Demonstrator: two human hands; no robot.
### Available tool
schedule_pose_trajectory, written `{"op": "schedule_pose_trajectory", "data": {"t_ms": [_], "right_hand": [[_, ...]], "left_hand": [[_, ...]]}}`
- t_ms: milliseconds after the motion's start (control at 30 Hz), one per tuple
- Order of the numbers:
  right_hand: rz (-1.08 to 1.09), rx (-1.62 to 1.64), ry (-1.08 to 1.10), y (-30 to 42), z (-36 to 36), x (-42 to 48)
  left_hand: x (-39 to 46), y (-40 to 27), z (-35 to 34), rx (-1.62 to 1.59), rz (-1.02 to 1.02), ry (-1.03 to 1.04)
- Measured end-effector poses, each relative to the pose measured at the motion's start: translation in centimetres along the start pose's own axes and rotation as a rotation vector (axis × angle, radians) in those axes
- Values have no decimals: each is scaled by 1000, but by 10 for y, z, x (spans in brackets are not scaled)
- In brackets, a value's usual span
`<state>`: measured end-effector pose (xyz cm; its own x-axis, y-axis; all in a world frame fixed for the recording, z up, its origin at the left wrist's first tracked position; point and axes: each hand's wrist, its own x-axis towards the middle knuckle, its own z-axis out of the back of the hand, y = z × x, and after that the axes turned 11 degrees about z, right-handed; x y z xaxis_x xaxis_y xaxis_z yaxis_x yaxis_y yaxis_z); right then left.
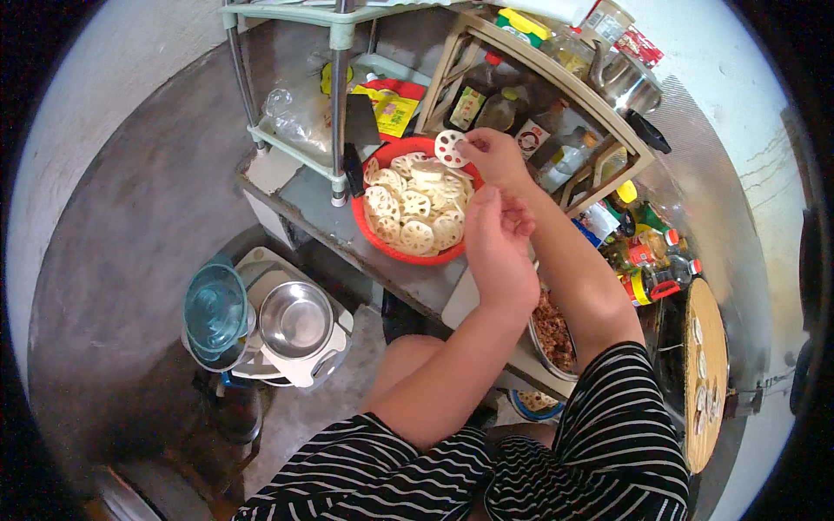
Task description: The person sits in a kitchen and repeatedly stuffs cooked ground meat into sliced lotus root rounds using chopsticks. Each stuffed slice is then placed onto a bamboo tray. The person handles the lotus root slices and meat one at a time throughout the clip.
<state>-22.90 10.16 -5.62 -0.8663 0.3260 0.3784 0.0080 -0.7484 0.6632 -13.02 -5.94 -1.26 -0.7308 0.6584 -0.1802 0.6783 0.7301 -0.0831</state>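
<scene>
My right hand [496,155] pinches a lotus root slice [449,148] between thumb and fingers, over the upper right rim of a red plastic basket [359,225]. Many pale lotus root slices [415,203] fill the basket. My left hand [498,225] is beside the basket's right edge, below the right hand, with its fingers loosely curled; whether it holds anything is hidden. Partly behind my right forearm, a metal bowl of minced meat filling [555,335] stands on the counter.
Bottles and jars stand in a beige rack [554,39] at the upper right. A pale green shelf [296,153] adjoins the basket. Lower left are a steel bowl [296,320] and a teal plastic basin [215,309]. Far right, a round wooden board [707,325] bears several slices.
</scene>
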Motion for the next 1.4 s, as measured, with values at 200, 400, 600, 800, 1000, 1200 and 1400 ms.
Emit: {"op": "schedule_pose_trajectory", "data": {"t_ms": [200, 400, 600, 800, 1000, 1200, 1400], "right_hand": [[123, -86, -186, 75, 77, -72], [469, -369, -34, 110, 129, -164], [154, -498, 424, 49, 208, -271], [54, -230, 467, 32, 187, -325], [-111, 11, -293, 6, 211, -338], [-412, -77, -250, 32, 226, -367], [-600, 294, -473, 53, 224, -383]], "left_hand": [[13, 6, 7, 79, 4, -167], [18, 26, 13, 7, 357, 184], [4, 31, 5, 66, 458, 142], [-3, 61, 1, 140, 534, 129], [-5, 83, 9, 141, 585, 99], [-5, 95, 10, 157, 554, 57], [-6, 101, 11, 147, 572, 73]]}}
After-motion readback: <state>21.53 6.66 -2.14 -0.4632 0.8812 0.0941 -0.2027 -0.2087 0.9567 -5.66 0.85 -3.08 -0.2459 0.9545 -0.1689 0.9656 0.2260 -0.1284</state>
